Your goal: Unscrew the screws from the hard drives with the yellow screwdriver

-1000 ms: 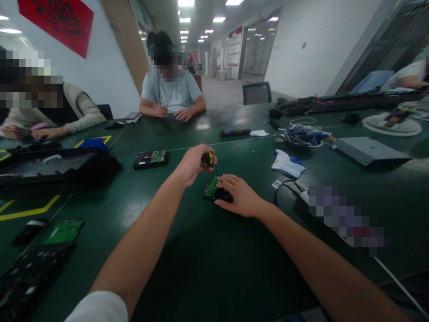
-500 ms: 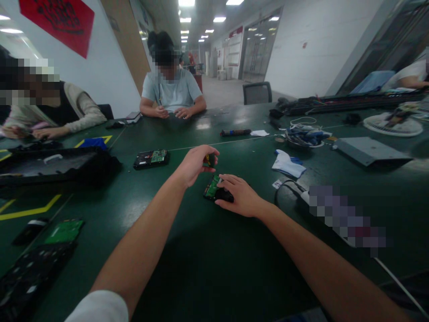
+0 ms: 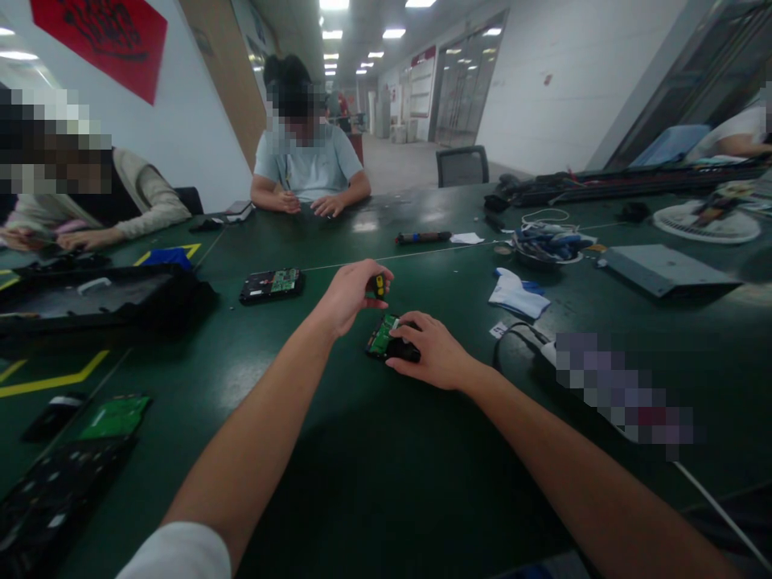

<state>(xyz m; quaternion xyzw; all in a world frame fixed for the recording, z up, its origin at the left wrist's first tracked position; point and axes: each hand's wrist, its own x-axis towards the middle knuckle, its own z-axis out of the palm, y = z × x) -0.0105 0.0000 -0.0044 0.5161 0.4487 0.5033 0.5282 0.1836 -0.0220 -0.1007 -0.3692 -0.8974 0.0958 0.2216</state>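
My left hand (image 3: 355, 296) is raised just above the far edge of a hard drive, its fingers curled around the yellow-and-black handle of a screwdriver (image 3: 379, 285). I cannot make out the screwdriver's shaft. The hard drive (image 3: 382, 338) lies on the green table top with its green circuit board facing up. Over its right part rests my right hand (image 3: 431, 350), thumb at the near side and fingers at the far side, gripping it against the table. The fingers hide the right end of the drive.
Another hard drive (image 3: 271, 285) lies ahead to the left, near a black tray (image 3: 90, 293). A larger board assembly (image 3: 72, 482) is at lower left. To the right are white gloves (image 3: 519, 296), a power strip (image 3: 621, 394) and a metal cover (image 3: 669, 269). A person (image 3: 310, 165) sits opposite.
The screwdriver handle has turned a little in my left hand, showing more yellow. My right hand's fingers have shifted slightly on the hard drive, which stays in place.
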